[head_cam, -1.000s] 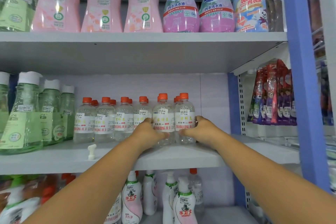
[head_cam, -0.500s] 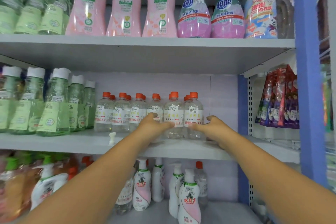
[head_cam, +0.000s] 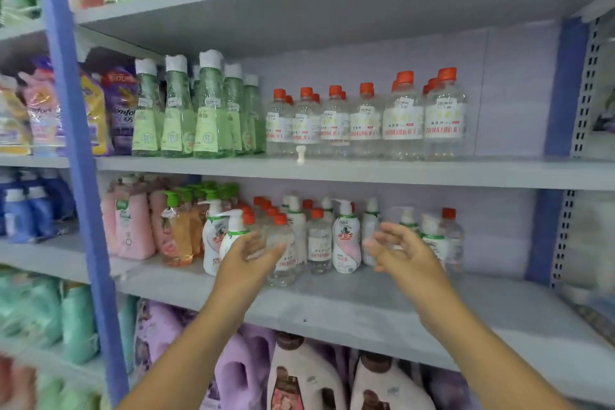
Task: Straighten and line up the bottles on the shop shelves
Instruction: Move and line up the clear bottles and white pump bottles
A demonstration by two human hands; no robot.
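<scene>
The mixed bottles (head_cam: 319, 243) on the lower shelf (head_cam: 366, 303) are being approached. Both hands, left hand (head_cam: 246, 263) and right hand (head_cam: 404, 256), are being held before them, fingers spread and empty. The front orange-capped bottle (head_cam: 281, 250), just beside the left hand, probably needs gripping next.

Purple pouch (head_cam: 121, 110), left of frame: partial "omfo" in white script. White pump bottle (head_cam: 346, 243), lower shelf: red Chinese characters "水卫士". Other labels blurred, unreadable.

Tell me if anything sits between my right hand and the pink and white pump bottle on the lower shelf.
Nothing visible does. The right hand hangs open in front of the shelf, to the right of the pink and white pump bottle. Only open air separates them; the white bottle stands further back.
</scene>
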